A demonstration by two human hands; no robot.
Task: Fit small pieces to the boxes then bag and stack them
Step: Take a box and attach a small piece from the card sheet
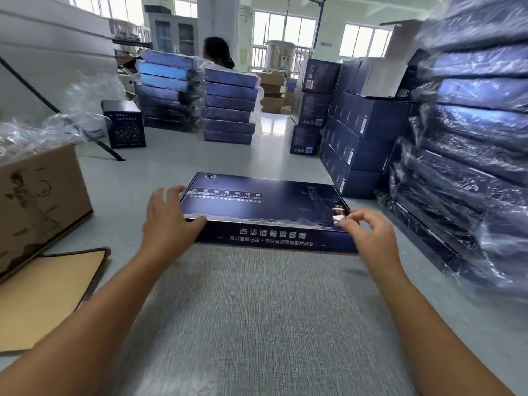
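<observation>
Left hand open, fingers spread on box corner, likely steadying it. Right hand pinches small white piece at near right corner, likely fitting it.

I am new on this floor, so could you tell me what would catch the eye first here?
A flat dark blue box lies centre on the grey surface, the left hand resting on its near left corner and the right hand pinching a small white piece at its near right corner. Tall stacks of bagged boxes loom along the right side.
</observation>
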